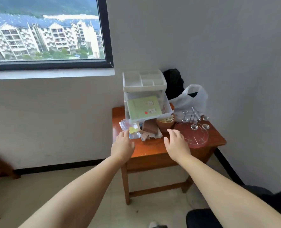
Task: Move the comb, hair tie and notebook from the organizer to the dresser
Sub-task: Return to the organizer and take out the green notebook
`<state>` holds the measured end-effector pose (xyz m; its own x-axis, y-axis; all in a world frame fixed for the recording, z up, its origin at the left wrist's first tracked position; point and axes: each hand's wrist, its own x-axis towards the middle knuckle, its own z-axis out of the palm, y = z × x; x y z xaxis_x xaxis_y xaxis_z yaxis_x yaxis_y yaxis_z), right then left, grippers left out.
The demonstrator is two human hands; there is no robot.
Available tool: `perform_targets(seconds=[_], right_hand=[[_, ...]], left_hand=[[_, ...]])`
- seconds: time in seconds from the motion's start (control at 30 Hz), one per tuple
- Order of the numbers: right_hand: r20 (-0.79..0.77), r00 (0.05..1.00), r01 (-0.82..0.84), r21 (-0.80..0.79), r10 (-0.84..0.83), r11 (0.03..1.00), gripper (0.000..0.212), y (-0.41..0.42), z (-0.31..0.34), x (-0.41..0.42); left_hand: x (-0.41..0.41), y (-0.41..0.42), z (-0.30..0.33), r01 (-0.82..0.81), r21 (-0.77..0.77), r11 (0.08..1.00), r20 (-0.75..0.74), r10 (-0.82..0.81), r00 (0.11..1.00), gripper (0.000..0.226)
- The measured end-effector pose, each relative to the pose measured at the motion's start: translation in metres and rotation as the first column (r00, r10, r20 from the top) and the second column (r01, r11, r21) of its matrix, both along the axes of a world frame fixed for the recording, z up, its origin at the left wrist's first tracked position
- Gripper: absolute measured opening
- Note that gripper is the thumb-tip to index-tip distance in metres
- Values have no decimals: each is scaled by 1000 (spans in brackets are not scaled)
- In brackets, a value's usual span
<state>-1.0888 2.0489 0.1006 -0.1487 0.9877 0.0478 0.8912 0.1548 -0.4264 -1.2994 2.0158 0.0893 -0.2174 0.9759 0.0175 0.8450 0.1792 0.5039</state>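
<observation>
A white plastic organizer stands at the back of a small wooden dresser. Its clear drawer is pulled out, and a light green notebook lies flat in it. I cannot make out a comb or a hair tie. My left hand hovers over the dresser's front left, fingers apart, holding nothing, close to a clear plastic bag. My right hand is open over the front middle, beside a red disc.
In front of the organizer lie a clear plastic bag with a yellow piece, brown packets and a clay pot. A red disc with metal springs fills the right side. A white plastic bag and black cloth are behind.
</observation>
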Motion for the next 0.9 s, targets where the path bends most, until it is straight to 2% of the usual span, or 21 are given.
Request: perform_targets(seconds=[0.1,0.23,0.3,0.43,0.53,0.6,0.63,0.7,0.73,0.8,0.87,0.9], right_hand=[[-185,982,-32,12,34,999,38,60,15,-17],[-279,960,-21,8,22,1000,37,156,25,-42],[-231,972,23,-89,-43,996,38,194,24,-52],[31,986,166,-300,-164,939,37,241,12,-64],[45,987,159,-350,-153,923,39,258,3,-69],[-75,983,127,-371,-166,920,44,262,3,-71],[-203,962,89,-395,-181,914,44,262,3,-71],[-507,833,-24,-434,-222,900,36,257,6,-66],[-601,765,-72,-436,-231,897,27,252,11,-62],[-669,718,-140,-411,-193,901,13,240,22,-53],[-710,688,-178,-365,-150,914,12,226,37,-42],[-756,640,-200,-338,-139,919,13,219,45,-36]], left_hand=[[-7,41,-4,-39,10,999,86,38,996,56],[-19,101,-18,-105,-64,992,171,115,979,54],[-23,121,-23,-120,-105,987,182,138,974,47],[-31,136,-29,-152,-51,987,191,159,969,37],[-37,137,-31,-122,14,992,172,117,978,32],[-41,138,-31,-116,40,992,144,110,984,32],[-42,138,-31,-115,47,992,136,108,985,32],[-43,138,-32,-105,64,992,125,96,988,32],[-43,138,-32,-101,73,992,125,92,988,32],[-43,138,-30,-93,80,992,127,83,988,35],[-43,138,-27,-76,80,994,115,67,991,37],[-44,139,-25,-66,82,994,107,57,993,37]])
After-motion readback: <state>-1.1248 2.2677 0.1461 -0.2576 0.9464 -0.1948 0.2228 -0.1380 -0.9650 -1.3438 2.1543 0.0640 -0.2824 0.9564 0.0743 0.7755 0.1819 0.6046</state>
